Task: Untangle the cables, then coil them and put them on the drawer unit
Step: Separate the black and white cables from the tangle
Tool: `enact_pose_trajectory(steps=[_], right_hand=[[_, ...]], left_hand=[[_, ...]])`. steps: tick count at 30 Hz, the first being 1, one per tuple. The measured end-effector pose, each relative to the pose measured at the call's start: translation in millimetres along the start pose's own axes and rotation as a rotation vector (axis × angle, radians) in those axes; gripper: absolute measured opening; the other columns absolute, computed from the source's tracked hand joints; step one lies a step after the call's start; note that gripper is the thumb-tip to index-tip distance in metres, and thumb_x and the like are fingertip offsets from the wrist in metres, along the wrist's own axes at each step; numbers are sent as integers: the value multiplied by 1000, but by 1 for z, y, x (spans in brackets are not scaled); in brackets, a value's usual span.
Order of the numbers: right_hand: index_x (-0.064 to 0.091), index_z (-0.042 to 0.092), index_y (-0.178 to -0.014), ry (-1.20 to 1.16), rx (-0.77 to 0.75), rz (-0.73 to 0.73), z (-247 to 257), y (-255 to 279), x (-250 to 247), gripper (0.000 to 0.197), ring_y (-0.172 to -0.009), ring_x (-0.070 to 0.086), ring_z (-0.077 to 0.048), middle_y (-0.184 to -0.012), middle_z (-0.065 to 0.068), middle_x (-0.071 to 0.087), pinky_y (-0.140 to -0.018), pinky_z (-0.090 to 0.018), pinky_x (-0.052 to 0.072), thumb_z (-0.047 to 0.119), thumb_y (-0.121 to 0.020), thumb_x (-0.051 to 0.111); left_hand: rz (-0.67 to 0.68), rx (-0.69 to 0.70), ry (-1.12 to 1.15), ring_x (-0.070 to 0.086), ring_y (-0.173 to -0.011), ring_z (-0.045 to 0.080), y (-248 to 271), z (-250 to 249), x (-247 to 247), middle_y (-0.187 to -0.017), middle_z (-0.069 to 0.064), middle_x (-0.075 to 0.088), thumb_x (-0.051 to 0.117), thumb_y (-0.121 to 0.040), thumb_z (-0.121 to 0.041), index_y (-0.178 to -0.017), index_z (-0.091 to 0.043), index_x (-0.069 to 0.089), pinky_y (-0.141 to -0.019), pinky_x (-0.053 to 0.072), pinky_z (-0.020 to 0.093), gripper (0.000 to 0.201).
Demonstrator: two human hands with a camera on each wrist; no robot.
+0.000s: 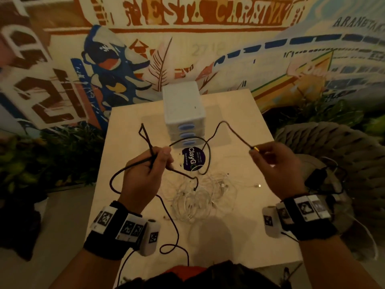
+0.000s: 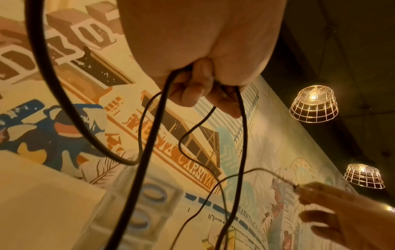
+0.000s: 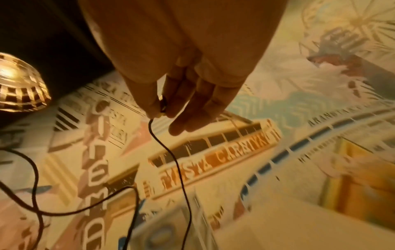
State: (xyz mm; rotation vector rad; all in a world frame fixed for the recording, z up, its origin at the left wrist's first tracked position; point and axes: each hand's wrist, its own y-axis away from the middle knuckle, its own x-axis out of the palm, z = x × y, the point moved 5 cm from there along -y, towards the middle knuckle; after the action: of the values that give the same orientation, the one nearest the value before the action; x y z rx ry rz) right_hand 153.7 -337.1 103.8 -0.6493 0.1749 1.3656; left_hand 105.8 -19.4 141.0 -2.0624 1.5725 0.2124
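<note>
A long black cable (image 1: 216,127) hangs in loops above the table. My left hand (image 1: 145,170) grips a folded bunch of its strands, a pointed loop sticking up past the fingers (image 2: 192,94). My right hand (image 1: 270,161) pinches the cable's metal plug end between thumb and forefinger (image 3: 158,108), held up to the right. Between my hands a tangle of white cables (image 1: 200,192) lies on the table. The white drawer unit (image 1: 183,107) with blue oval handles stands at the table's far middle, its top bare.
The pale square table (image 1: 239,236) carries a round dark sticker (image 1: 193,159) in front of the drawers. A painted wall stands behind. A woven pouf (image 1: 333,147) sits on the right, plants on both sides. More black cable trails off the near edge.
</note>
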Motion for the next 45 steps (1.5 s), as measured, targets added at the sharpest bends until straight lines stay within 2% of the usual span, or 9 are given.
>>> enact_pose_trajectory(steps=[6, 12, 18, 25, 30, 33, 37, 42, 45], right_hand=[[57, 50, -99, -254, -300, -10, 79, -21, -22, 36, -90, 71, -19, -97, -3, 70, -80, -28, 57, 17, -94, 72], [48, 51, -105, -304, -328, 167, 97, -11, 11, 36, -112, 69, -14, -117, -3, 70, -94, -38, 57, 18, -99, 62], [53, 28, -105, -288, -320, 276, 120, -2, 41, 16, -95, 70, -3, -101, 12, 72, -82, -26, 56, 28, -96, 66], [64, 25, -121, -280, -300, 320, 139, 7, 61, 31, -82, 65, 6, -87, 21, 70, -76, -10, 48, 27, -92, 74], [56, 25, -104, -263, -153, 357, 133, 17, 68, 34, -79, 70, 1, -80, 11, 75, -71, -13, 51, 33, -83, 82], [51, 24, -93, -254, -142, 357, 135, 26, 71, 33, -79, 72, -5, -82, 8, 74, -71, -23, 56, 37, -84, 80], [58, 15, -96, -389, -24, 435, 132, 36, 83, 26, -83, 75, -15, -87, -4, 74, -75, -36, 60, 41, -94, 65], [65, 28, -109, -146, -97, 717, 144, 61, 117, 20, -92, 71, -4, -100, 12, 74, -85, -38, 59, 44, -97, 62], [65, 22, -107, -116, -112, 715, 155, 70, 129, 32, -89, 69, -15, -96, 5, 72, -82, -48, 56, 52, -96, 58]], left_hand=[[-118, 13, 29, 71, -72, 10, -13, -22, -17, -72, -5, 72, 52, -103, -46, -81, -25, 69, -76, 53, 25, 35], [-99, -36, 74, 68, -67, 13, -4, -25, -16, -69, -2, 72, 50, -105, -35, -80, -17, 70, -68, 53, 22, 37], [18, -34, 165, 65, -58, 9, 4, -42, -1, -62, 10, 68, 52, -100, -34, -83, -9, 74, -66, 48, 13, 37], [65, -100, 194, 53, -44, -7, 17, -52, 13, -43, -14, 56, 49, -105, -19, -74, -7, 73, -52, 37, 4, 40], [156, -173, 345, 50, -47, 7, 22, -44, 14, -57, 3, 64, 47, -97, -45, -99, -21, 76, -52, 40, 18, 38], [154, -211, 384, 45, -51, 16, 24, -39, 8, -56, 4, 57, 48, -100, -44, -101, -26, 77, -49, 36, 28, 34], [158, -245, 473, 35, -51, 16, 23, -33, -7, -53, 0, 43, 47, -101, -41, -102, -10, 72, -49, 29, 32, 40], [209, -289, 516, 35, -49, 11, 27, -25, -26, -53, -1, 38, 37, -108, -38, -93, -9, 65, -48, 33, 21, 42], [255, -332, 517, 32, -49, 9, 29, -20, -33, -54, -2, 35, 33, -110, -38, -88, -12, 61, -47, 32, 18, 44]])
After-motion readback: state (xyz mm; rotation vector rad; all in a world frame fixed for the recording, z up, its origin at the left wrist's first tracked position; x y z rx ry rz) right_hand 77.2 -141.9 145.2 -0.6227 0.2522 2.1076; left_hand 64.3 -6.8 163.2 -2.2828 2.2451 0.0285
